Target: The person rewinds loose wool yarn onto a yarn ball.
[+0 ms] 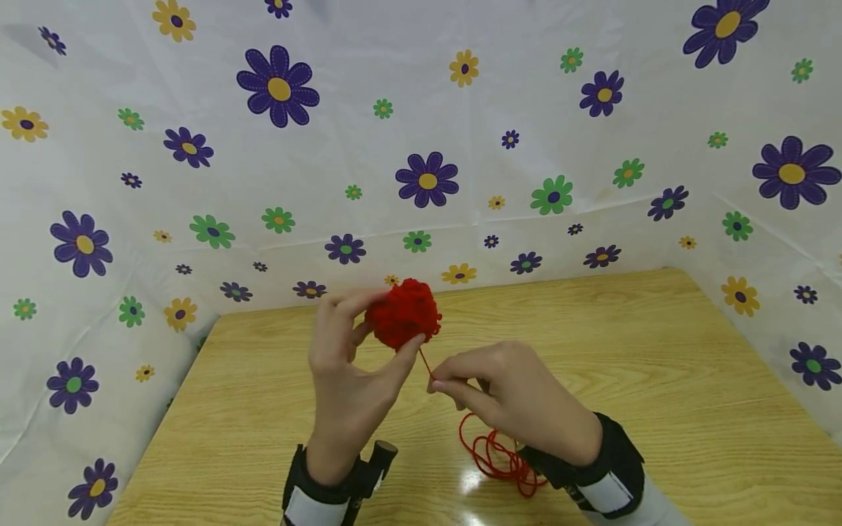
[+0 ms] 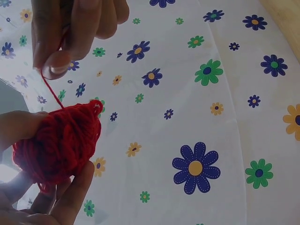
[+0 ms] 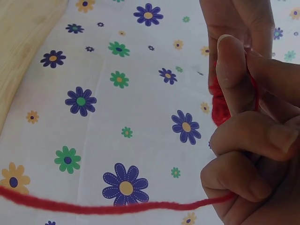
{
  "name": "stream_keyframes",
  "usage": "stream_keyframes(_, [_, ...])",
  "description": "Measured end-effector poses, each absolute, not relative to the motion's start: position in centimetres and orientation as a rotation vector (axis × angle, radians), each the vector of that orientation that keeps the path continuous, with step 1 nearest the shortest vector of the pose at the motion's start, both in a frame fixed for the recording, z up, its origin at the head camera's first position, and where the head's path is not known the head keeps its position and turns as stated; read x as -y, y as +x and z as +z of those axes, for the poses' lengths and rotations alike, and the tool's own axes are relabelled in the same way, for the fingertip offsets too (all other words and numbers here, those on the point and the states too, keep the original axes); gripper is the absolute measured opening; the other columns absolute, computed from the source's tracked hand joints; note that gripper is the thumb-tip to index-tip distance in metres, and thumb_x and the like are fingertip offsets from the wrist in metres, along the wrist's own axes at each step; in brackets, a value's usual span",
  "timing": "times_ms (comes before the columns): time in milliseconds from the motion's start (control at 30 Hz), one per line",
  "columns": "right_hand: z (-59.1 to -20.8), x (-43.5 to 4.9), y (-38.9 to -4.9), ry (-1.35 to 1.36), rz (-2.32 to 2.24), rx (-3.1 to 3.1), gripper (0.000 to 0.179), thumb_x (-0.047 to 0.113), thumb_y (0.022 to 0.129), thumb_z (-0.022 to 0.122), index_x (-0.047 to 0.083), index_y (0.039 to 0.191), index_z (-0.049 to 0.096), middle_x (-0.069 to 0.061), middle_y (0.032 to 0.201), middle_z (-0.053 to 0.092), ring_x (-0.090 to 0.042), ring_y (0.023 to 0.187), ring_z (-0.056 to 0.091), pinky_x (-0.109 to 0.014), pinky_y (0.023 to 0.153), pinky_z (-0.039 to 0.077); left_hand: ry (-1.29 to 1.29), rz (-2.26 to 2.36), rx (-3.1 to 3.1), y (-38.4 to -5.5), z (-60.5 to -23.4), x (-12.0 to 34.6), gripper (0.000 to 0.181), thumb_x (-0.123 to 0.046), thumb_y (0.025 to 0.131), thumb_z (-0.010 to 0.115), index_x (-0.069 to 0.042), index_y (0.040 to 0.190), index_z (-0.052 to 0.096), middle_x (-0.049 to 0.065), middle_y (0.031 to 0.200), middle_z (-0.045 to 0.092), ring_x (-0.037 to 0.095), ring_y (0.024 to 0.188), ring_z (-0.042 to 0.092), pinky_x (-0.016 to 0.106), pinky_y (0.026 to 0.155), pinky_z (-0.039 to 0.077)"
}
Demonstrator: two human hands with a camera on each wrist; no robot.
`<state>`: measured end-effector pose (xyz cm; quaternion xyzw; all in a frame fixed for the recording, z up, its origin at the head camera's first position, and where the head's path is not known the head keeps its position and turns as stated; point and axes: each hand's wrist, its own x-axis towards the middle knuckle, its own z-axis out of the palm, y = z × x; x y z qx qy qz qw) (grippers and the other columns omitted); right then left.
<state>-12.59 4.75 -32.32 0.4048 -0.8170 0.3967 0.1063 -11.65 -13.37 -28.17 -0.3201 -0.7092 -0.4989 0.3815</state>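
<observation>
Basically, left hand (image 1: pixel 349 387) grips the red yarn ball (image 1: pixel 403 314), seemingly to steady it; right hand (image 1: pixel 509 391) pinches its strand (image 1: pixel 426 364) just beside, apparently for tension; loose yarn (image 1: pixel 505 471) lies near right wrist, likely slack.

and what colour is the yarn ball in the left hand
The yarn ball is red; it shows best, close up, in the left wrist view.

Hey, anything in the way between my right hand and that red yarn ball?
Nothing visible blocks the gap; a straight red strand spans it, pinched by your right hand. Your left hand grips the red yarn ball, its thumb beside the strand. Loose red yarn lies on the wooden table.
</observation>
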Motion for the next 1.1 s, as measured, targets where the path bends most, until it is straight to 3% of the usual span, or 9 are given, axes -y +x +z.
stream_keyframes(667, [-31.5,-6.2,-12.3,1.172,1.173,2.322,0.006,0.028,0.084,0.06,0.028,0.086,0.066,0.022,0.076,0.058,0.0,0.05,0.04,-0.018,0.04,0.032,-0.962,-1.017,2.057,-12.5,-29.8,13.3,0.061,0.007,0.062,0.074,-0.008,0.117,0.054,0.007,0.106,0.048,0.019,0.099,0.045,0.029,0.076,0.048])
stream_keyframes(1100, [-28.4,-6.7,-11.2,1.149,1.229,2.113,0.01,0.001,0.075,0.067,0.01,0.081,0.066,0.009,0.069,0.059,-0.004,0.046,0.034,-0.017,0.039,0.027,-1.095,-0.987,2.316,-13.1,-31.2,14.0,0.067,0.0,0.066,0.074,-0.021,0.124,0.048,-0.006,0.115,0.048,0.009,0.106,0.04,0.024,0.08,0.045])
